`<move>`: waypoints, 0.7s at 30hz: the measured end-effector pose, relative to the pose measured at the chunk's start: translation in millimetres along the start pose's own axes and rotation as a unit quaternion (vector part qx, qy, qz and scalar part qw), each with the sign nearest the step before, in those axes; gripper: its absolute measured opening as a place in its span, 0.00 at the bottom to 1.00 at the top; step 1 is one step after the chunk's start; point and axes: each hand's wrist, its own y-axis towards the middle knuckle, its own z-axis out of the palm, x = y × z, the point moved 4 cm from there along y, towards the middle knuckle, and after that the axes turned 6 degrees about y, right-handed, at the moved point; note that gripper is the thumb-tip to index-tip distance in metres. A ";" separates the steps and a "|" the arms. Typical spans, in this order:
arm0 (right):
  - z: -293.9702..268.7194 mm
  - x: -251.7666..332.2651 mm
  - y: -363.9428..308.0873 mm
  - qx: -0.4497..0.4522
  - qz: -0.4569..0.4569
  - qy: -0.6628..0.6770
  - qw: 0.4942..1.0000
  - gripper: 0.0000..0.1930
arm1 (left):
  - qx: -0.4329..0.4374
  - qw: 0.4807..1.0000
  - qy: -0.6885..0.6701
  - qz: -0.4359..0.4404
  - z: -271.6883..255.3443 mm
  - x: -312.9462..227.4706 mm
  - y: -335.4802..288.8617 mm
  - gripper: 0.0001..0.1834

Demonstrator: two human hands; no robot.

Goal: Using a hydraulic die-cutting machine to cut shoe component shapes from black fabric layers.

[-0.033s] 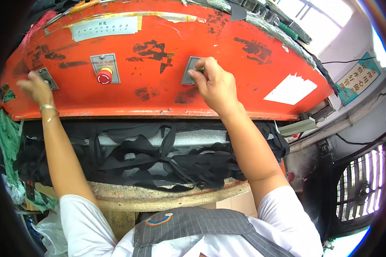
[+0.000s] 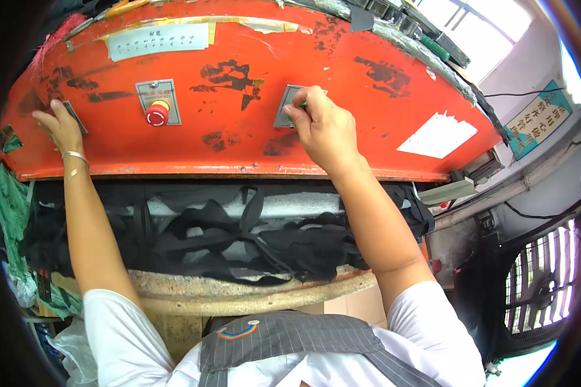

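My right hand is closed at a grey metal plate, its thumb and bent forefinger around a small green button, mostly hidden by the fingers. Over at the left, my left hand lies against another metal plate, fingers stretched and apart. Whatever is on that plate is covered by the hand. Both plates are set in the red front panel of a machine. Between my hands is a red mushroom-shaped stop button with a yellow collar.
Below the panel, cut black sheet material with gaps lies over a pale surface. A worn board edge runs along the front. Green cloth hangs at the left. A black fan stands at the right.
My left hand has moved slightly right, now covering more of its plate. The black material looks blurred and slightly shifted. My right hand stays in place.
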 end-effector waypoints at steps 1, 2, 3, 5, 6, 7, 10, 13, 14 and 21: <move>-4.3 4.8 1.7 0.009 0.019 -0.004 1.000 0.12 | 0.035 0.999 0.039 0.015 1.1 -2.4 3.1 0.47; -7.3 3.9 -4.4 0.013 0.024 -0.006 1.000 0.12 | 0.066 0.997 -0.025 -0.018 0.6 -5.7 -1.7 0.46; -7.0 7.4 -12.0 0.026 0.012 0.033 0.999 0.11 | 0.067 0.997 -0.019 -0.015 -9.6 6.0 2.7 0.46; 0.4 15.9 -43.2 0.046 -0.037 0.090 0.994 0.12 | 0.086 0.995 -0.013 0.055 -37.4 32.0 -3.2 0.42; -1.4 11.3 -73.8 0.113 0.017 0.065 0.991 0.13 | 0.143 0.983 -0.030 0.110 -44.1 5.9 -48.8 0.39; -2.0 13.5 -103.4 0.205 0.035 0.067 0.976 0.14 | 0.231 0.966 -0.039 0.108 -60.3 -12.6 -89.1 0.35; -9.1 18.9 -191.6 0.329 0.035 0.123 0.935 0.14 | 0.486 0.869 -0.088 0.041 -120.1 -48.0 -223.1 0.15; -31.0 25.0 -255.7 0.437 0.082 0.084 0.892 0.24 | 0.646 0.755 -0.070 0.084 -199.6 -97.2 -307.6 0.11; -43.6 25.7 -267.4 0.417 0.109 0.065 0.900 0.24 | 0.644 0.746 -0.087 0.147 -213.8 -116.2 -319.7 0.12; -48.9 6.4 -305.6 0.298 0.175 -0.058 0.936 0.27 | 0.633 0.744 -0.018 0.212 -218.1 -148.4 -355.3 0.12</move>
